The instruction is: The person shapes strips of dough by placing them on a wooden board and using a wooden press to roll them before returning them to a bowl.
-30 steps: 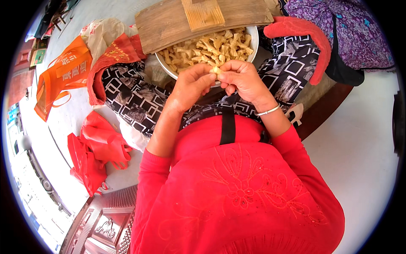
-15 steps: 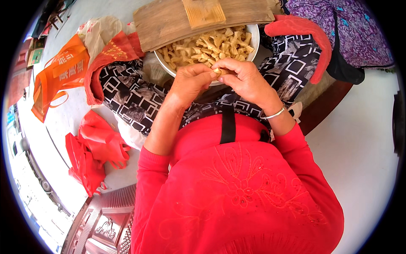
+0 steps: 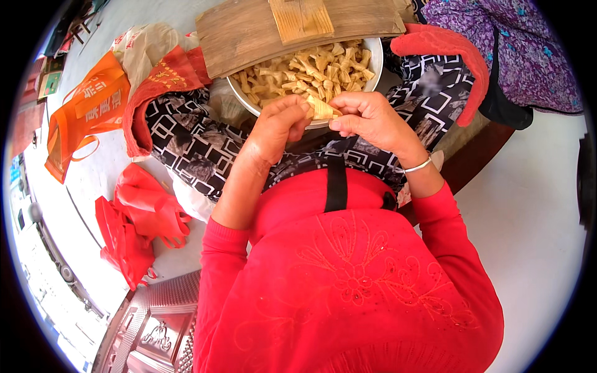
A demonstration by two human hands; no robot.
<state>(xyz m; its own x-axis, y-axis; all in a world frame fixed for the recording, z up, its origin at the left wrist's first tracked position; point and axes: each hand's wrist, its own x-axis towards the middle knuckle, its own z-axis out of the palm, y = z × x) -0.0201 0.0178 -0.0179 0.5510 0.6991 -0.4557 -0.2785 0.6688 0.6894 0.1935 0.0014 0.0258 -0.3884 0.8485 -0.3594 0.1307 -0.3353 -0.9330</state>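
Just in front of the white basin's rim (image 3: 375, 68), my left hand (image 3: 281, 126) and my right hand (image 3: 370, 124) pinch a pale yellow, flattened strip (image 3: 322, 107) between them, one at each end. Behind it the basin holds a heap of yellow, knotted pieces (image 3: 311, 69). A wooden board (image 3: 236, 43) with a smaller block (image 3: 301, 18) on it covers the back of the basin. My right wrist wears a pale bangle.
An orange bag (image 3: 87, 109) and a beige bag (image 3: 140, 46) lie at the left, red bags (image 3: 143, 211) below them. Patterned trousers (image 3: 186, 133) flank the basin. Purple flowered cloth (image 3: 522, 50) is at the upper right. A carved dark red surface (image 3: 155, 317) is at lower left.
My right hand has moved to the right, away from my left. The small bunched piece between my fingers now shows as a longer, flatter strip stretched between both hands.
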